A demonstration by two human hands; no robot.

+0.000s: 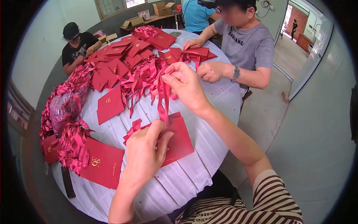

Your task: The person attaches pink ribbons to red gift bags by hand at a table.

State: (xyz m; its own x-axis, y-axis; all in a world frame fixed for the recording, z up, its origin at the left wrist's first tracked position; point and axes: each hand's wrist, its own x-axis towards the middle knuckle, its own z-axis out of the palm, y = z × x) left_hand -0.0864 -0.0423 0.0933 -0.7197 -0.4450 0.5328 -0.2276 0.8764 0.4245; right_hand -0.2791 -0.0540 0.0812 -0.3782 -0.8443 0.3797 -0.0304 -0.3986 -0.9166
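A pink-red ribbon (163,100) runs down from my right hand (186,87), which pinches its upper part between thumb and fingers above the table. Its lower end meets my left hand (145,149), whose thumb and forefinger close around it. Under my left hand lies a flat red paper bag (181,143) with a gold mark, partly covered by my fingers. Ribbon loops (135,127) stick out beside its upper left edge. To the left, another red bag (100,162) lies flat with a gold emblem.
A white-covered round table (205,170) carries a heap of red bags (119,56) and piles of ribbons (72,147). A clear plastic bag (65,110) sits among them. Across the right side, a co-worker (244,44) handles red bags; another person (76,46) sits far left.
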